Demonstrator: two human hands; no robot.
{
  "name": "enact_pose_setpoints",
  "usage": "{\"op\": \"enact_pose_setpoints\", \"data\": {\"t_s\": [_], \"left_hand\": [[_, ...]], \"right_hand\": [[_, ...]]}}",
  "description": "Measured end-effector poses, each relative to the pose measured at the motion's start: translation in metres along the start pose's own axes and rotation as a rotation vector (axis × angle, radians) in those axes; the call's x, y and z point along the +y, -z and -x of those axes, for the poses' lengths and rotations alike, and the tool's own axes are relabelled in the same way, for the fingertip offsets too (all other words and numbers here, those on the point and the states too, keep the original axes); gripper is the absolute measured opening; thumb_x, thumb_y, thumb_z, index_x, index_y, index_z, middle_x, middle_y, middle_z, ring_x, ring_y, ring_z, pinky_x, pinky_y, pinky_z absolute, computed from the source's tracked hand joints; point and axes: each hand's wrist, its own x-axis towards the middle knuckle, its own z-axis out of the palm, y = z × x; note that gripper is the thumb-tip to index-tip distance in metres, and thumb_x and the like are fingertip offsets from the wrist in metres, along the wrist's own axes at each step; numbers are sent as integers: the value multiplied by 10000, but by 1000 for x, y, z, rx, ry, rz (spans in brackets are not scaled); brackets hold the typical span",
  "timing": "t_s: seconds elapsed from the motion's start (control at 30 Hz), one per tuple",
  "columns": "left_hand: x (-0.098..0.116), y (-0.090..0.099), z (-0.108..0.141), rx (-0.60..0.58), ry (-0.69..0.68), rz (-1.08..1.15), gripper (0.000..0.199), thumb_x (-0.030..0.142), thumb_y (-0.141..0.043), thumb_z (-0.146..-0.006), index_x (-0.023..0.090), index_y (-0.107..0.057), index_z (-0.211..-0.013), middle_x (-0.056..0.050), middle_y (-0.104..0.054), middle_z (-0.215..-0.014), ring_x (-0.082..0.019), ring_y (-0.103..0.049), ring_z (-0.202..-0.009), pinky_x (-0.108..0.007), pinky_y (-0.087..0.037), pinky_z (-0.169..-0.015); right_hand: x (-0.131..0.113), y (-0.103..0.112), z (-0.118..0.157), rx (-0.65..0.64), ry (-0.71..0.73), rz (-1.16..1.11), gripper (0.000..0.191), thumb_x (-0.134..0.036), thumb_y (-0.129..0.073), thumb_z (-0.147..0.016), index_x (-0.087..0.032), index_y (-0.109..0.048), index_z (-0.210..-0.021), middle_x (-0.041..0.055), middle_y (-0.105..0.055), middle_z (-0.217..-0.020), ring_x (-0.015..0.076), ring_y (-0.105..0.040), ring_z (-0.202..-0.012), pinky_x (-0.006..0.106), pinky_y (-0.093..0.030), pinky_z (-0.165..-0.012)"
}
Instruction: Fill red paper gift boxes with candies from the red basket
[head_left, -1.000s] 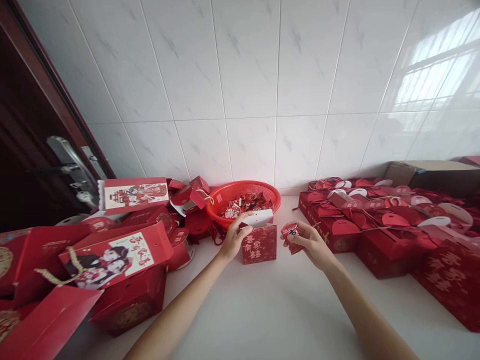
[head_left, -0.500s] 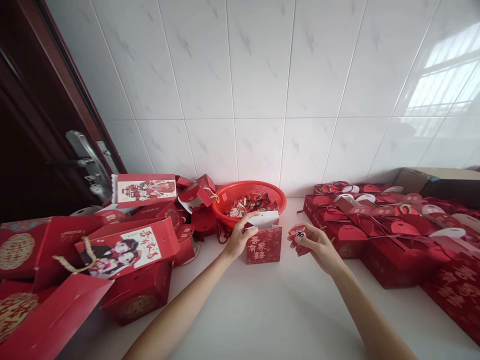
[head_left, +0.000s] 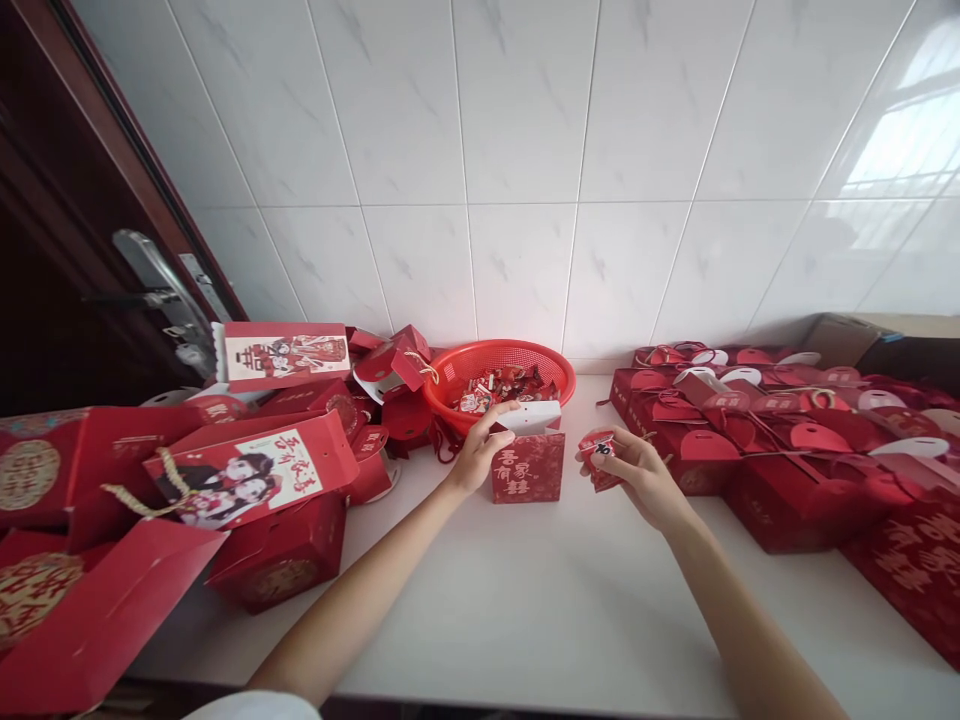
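A small red paper gift box point(head_left: 526, 470) with pale lettering stands upright on the white table, its top open and the white inside of its back flap showing. My left hand point(head_left: 477, 450) is closed on the box's left side, fingers along the upper edge. To the right of the box, my right hand point(head_left: 646, 478) pinches a few small red wrapped sweets point(head_left: 598, 446), held apart from the box; their exact number is hidden by the fingers. Just behind the box sits a red plastic basket point(head_left: 529, 352) with more wrapped sweets in it.
Open and tumbled red boxes point(head_left: 277, 560) pile up on the left, beside a dark door point(head_left: 67, 250). Rows of closed red boxes point(head_left: 780, 500) stand on the right, with a cardboard box point(head_left: 892, 335) behind. A tiled wall point(head_left: 517, 270) bounds the back of the table point(head_left: 517, 610).
The view has tipped downward, so the table's front edge and a white sleeve now show. My left hand stays on the box. The sweets in my right hand are turned slightly.
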Motion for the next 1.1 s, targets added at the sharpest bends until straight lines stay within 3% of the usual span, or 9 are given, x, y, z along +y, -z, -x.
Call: {"op": "enact_pose_setpoints", "data": {"t_s": [0.27,0.77,0.97,1.1], "left_hand": [[0,1,-1,11,-13,31,555,416,-538,-808,190,-620,-1308,-86,-650,-1324,-323,-575,-1229,-458,-413,-1092],[1,1,-3,-5,-50,-4,595,431,-514,-806,185,-598,-1342,-86,-674,-1279,-336,-558,-1261,-475,-401,-1107],[-7,3,-2,-32,-73,80,589,405,-565,-795,180,-596,-1339,-97,-631,-1351,-351,-534,-1289,-480,-380,-1119],[-10,5,1,-64,-69,123,557,384,-587,-795,190,-603,-1317,-86,-618,-1375,-341,-545,-1282,-451,-384,-1113]], "right_hand": [[4,0,-2,-30,4,-16,325,-445,-807,-737,-200,-670,-900,60,-718,-889,165,-661,-728,271,-506,-602],[12,2,-9,55,-25,-154,271,-355,-763,-691,-178,-690,-882,57,-730,-866,166,-671,-731,271,-501,-633],[21,11,-12,156,46,-216,273,-357,-758,-720,-203,-701,-938,49,-729,-863,231,-707,-854,330,-530,-715],[10,12,-25,165,160,-233,292,-378,-794,-737,-256,-710,-989,34,-737,-931,235,-703,-905,395,-545,-820]]}}
